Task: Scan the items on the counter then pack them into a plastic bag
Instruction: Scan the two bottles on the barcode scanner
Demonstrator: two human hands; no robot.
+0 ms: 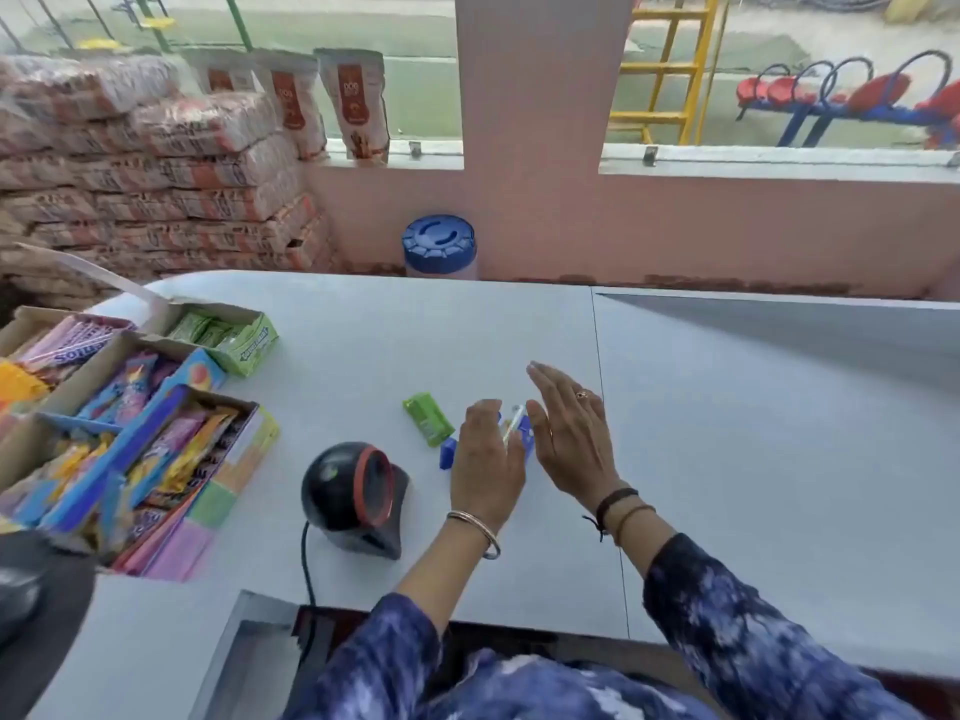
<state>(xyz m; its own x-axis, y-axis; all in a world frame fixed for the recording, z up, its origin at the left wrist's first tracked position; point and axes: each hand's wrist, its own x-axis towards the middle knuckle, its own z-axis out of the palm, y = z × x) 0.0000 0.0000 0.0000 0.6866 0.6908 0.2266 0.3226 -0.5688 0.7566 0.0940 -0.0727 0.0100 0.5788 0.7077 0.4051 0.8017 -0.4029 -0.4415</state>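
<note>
A small green packet (428, 418) lies on the grey counter (727, 433). Beside it are blue packets (448, 453), mostly hidden under my hands, with a pale stick-like item (511, 423) showing between the hands. My left hand (485, 459) hovers flat over the blue packets, fingers apart, holding nothing I can see. My right hand (571, 428) is spread open just right of them, palm turned inward. A black barcode scanner (358, 491) with a red ring stands on the counter left of my left hand. No plastic bag is in view.
Open cardboard boxes of sweets (135, 423) and a green gum box (234, 335) crowd the counter's left side. The scanner's cable (306, 563) runs toward me. A blue-lidded jar (439, 246) stands behind the counter, with stacked sacks (156, 174) at far left.
</note>
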